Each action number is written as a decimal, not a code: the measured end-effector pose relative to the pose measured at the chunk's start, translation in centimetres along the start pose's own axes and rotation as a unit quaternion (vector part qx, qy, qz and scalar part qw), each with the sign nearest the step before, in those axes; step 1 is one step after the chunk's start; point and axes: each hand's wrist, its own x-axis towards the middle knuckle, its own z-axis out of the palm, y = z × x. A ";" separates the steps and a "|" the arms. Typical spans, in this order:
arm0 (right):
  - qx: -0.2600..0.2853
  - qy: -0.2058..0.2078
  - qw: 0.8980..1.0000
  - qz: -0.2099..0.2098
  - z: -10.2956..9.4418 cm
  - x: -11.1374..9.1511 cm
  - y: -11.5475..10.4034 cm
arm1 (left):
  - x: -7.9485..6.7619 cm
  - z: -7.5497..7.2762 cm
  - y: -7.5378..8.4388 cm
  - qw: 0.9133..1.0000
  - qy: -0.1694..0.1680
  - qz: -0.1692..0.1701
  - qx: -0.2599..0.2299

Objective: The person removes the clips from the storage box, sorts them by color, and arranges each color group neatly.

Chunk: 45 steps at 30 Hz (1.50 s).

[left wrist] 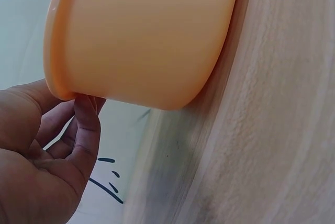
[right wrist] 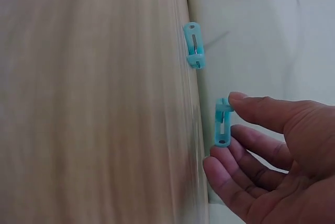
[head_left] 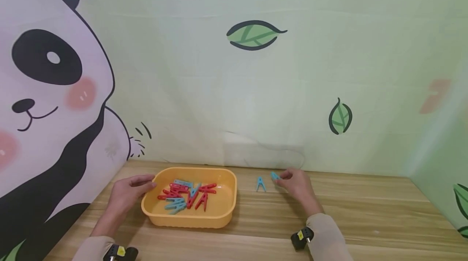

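Fingers (right wrist: 267, 110) of our right hand (head_left: 299, 185) pinch a blue clip (head_left: 275, 176)
Our left hand (head_left: 126, 194) grips the orange tub (head_left: 191, 222) rim, another clip (right wrist: 194, 47) on the counter (head_left: 365, 208) nearby

No words or numbers can be read; the yellow labels (head_left: 121, 251) on the black wrist cameras (head_left: 297, 244), near left and near right, are too small to decipher.

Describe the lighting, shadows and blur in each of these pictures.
Head view: a pale streak crosses the wall at right, and soft shadow falls on the tabletop beside the yellow basin; left wrist view: small white glints on the basin's rim; right wrist view: tabletop grain blurred, blue clothespins crisper.
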 end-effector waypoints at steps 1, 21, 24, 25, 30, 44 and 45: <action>-0.001 0.000 1.000 0.000 0.0 0.0 0.0 | 0.0 0.0 0.0 1.000 -0.001 0.000 -0.002; -0.027 -0.009 0.999 -0.026 0.9 -0.1 0.3 | 0.2 -0.1 -0.3 1.000 -0.008 -0.001 0.003; -0.028 -0.009 0.999 -0.024 1.0 -0.2 0.2 | 0.2 -0.2 -0.3 1.000 -0.009 0.000 0.004; -0.027 -0.010 0.999 -0.023 1.0 -0.2 0.2 | 0.2 -0.2 -0.3 1.000 -0.010 0.000 0.003; -0.022 -0.007 1.000 -0.020 1.0 -0.3 0.1 | 0.2 -0.2 -0.2 1.000 -0.013 0.001 0.002; -0.018 -0.008 1.000 -0.004 1.0 -0.4 -0.1 | 0.1 -0.3 -0.3 1.000 -0.015 0.006 0.002; -0.021 -0.009 1.000 -0.002 0.9 -0.4 -0.1 | 0.2 -0.3 -0.3 1.000 -0.015 0.005 0.002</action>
